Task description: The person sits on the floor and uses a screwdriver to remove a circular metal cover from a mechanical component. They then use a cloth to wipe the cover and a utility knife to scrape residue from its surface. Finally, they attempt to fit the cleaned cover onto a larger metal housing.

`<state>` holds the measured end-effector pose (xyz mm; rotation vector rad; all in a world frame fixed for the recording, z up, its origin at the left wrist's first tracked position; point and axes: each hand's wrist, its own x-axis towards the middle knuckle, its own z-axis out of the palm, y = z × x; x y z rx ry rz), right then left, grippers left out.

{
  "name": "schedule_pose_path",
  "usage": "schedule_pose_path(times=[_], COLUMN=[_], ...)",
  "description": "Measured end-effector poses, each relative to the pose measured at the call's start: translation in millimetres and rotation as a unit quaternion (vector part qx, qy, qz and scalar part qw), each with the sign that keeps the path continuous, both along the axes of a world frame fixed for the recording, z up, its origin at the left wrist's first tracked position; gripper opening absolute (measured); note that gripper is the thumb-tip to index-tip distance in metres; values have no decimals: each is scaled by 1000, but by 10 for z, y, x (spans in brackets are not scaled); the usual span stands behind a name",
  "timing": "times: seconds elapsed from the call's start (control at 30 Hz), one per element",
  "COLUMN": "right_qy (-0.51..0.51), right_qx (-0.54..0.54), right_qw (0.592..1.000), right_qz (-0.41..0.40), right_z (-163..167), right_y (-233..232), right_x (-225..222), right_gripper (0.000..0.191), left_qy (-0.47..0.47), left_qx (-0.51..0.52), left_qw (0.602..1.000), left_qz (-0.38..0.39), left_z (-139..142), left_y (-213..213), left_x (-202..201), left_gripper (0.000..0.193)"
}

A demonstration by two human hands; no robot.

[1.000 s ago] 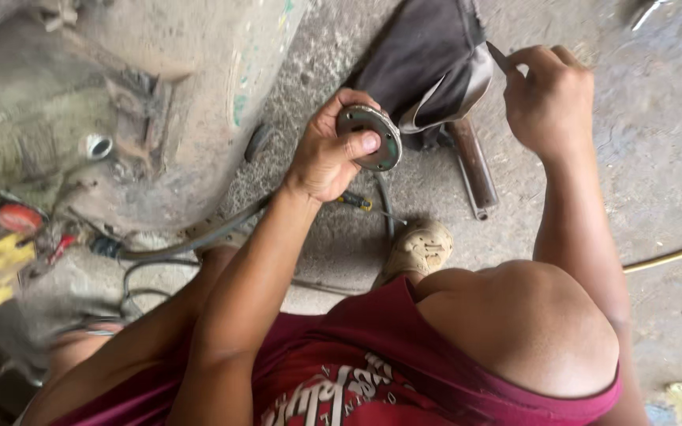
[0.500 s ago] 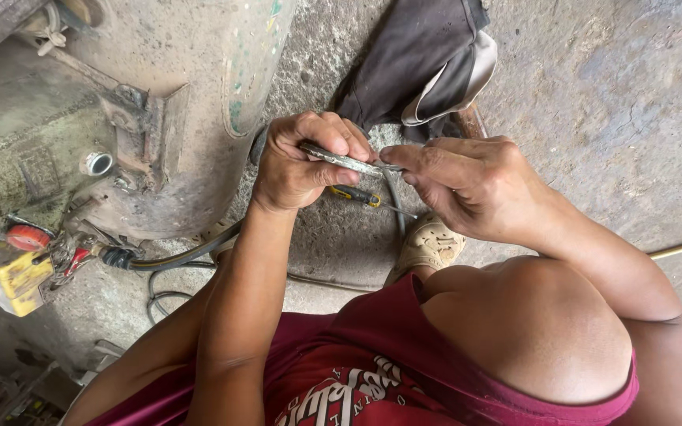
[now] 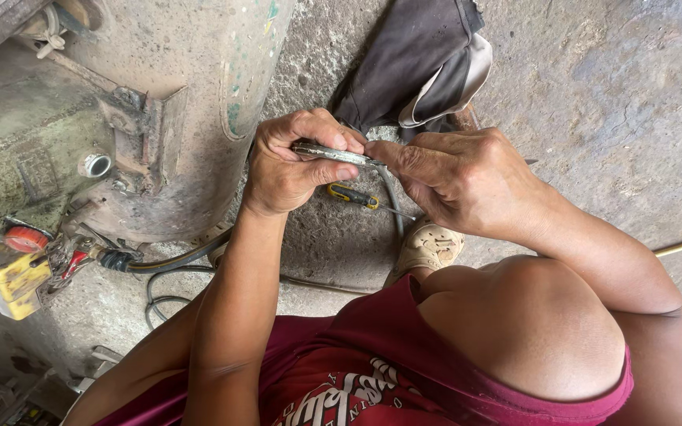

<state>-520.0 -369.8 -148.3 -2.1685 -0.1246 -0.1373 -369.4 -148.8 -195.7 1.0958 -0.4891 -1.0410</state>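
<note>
While both forearms are raised over the concrete floor [image 3: 593, 102], a flat, round metal disc [image 3: 329, 152] is gripped edge-on in the left hand [image 3: 290, 162], whose fingers are curled tightly over its top and whose thumb is pressed along its near edge. The disc is seen only as a thin grey rim, so its face cannot be made out. The right hand [image 3: 459, 177] is brought in against the disc's right end, with the fingers bent and the fingertips pinched at that edge; whether a small part is nipped between them cannot be told. The two hands are touching at the disc.

Just below the hands, a screwdriver with a yellow-and-black handle [image 3: 354, 196] is laid on the floor, its thin shaft pointed to the right. A dark folded cloth with a pale lining [image 3: 420, 59] is spread on the floor above the hands. A large, dusty metal tank [image 3: 191, 87] is stood at the left, with a black hose [image 3: 175, 260] run from its base and a yellow box [image 3: 1, 280] beside it. A worn pale shoe [image 3: 428, 246] is seen under the right wrist, near the knee and the maroon shirt [image 3: 372, 371].
</note>
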Motion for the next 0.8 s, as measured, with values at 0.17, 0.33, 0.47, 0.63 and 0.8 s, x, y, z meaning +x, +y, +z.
schedule_pose_path(times=[0.17,0.33,0.47,0.63,0.8], right_qy=[4,18,14,20,16], right_qx=[-74,-124,-131,-147,-160], right_qw=[997,992,991,989,987], right_qz=[5,7,6,17,14], right_z=[-23,-13,-22,-110,-243], right_y=[43,70,66,74,147], right_x=[4,33,54,70,75], right_gripper=[52,55,57,60,59], left_qy=[-79,-113,-140,-211,-199], left_qx=[29,45,72,87,116], left_qw=[996,993,988,974,973], left_qz=[-4,-1,10,-7,-19], left_z=[44,104,148,176,186], left_y=[-12,-25,-46,-64,-53], left_x=[44,53,51,93,110], left_gripper=[29,25,25,23,22])
